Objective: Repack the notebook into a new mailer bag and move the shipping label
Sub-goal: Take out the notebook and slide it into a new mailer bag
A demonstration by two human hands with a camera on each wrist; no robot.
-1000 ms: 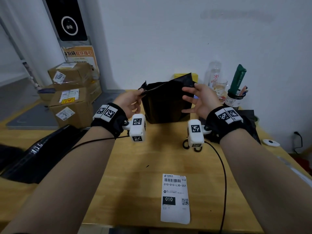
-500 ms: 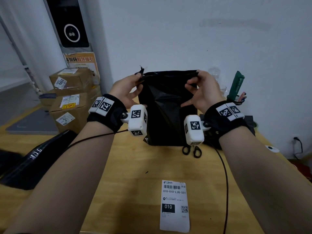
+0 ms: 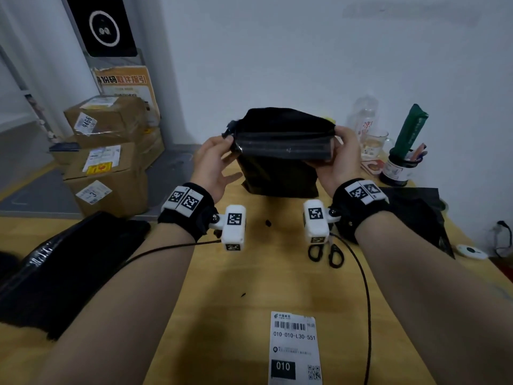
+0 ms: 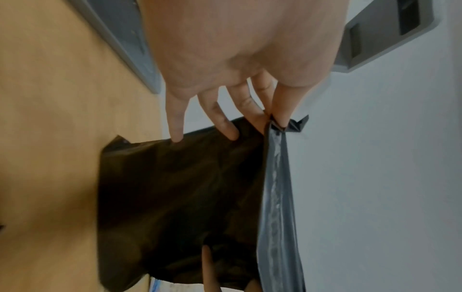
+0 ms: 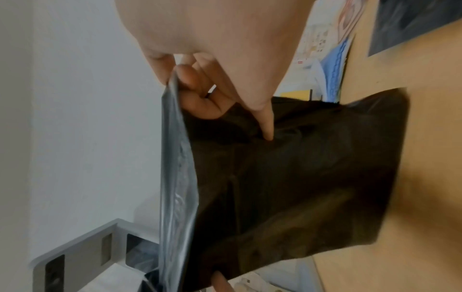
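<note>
A black mailer bag [image 3: 277, 173] hangs upright above the far middle of the wooden table [image 3: 277, 279], its top flap [image 3: 283, 147] folded toward me. My left hand [image 3: 215, 162] pinches the flap's left corner between thumb and forefinger [image 4: 282, 110], the other fingers spread on the bag [image 4: 175, 187]. At the flap's right end my right hand [image 3: 337, 158] pinches the edge [image 5: 175, 83], and the grey adhesive strip [image 5: 178, 177] shows. The white shipping label [image 3: 295, 348] lies flat near the front edge. The notebook is not visible.
Black-handled scissors [image 3: 324, 252] lie below my right wrist. Another black bag [image 3: 416, 209] lies at the right, a dark bag [image 3: 55, 262] at the left. A pen cup [image 3: 399, 168], glass mug [image 3: 374, 145] and bottle [image 3: 366, 118] stand at the back right. Cardboard boxes [image 3: 105, 162] sit left.
Both hands lifted the bag off the table and raised it. The top flap has been folded over toward me, and the hands now hold its two ends.
</note>
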